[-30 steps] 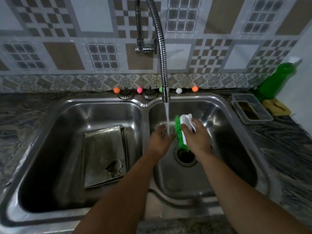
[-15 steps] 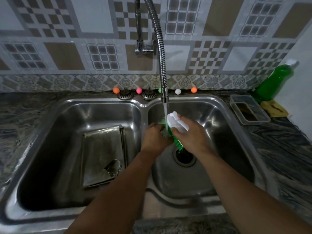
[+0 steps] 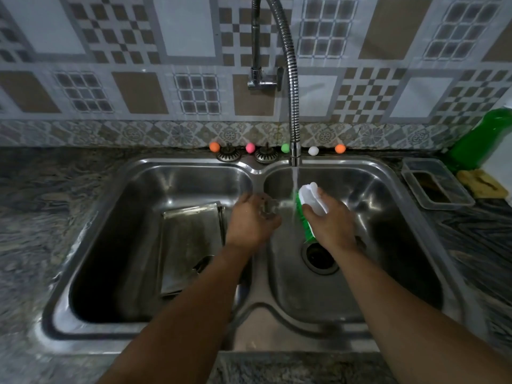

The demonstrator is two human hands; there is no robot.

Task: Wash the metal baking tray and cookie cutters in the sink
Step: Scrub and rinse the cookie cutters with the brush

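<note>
The left hand (image 3: 253, 221) cups a small metal cookie cutter (image 3: 266, 207) in curled fingers, held just at 9 o'clock of the water stream (image 3: 294, 187) over the right basin of the sink (image 3: 368, 173). The right hand (image 3: 331, 221) grips a brush (image 3: 307, 210) by its white back, green bristles facing the stream. To do this scrub well, the person likely needs to bring the cutter fully under the water and work the bristles along its inner edges, turning it between strokes. A firm pinch matters, since wet thin metal probably slips. The baking tray (image 3: 191, 242) lies in the left basin at 9 o'clock, with 1 more cutter (image 3: 203, 263) seemingly resting on it.
</note>
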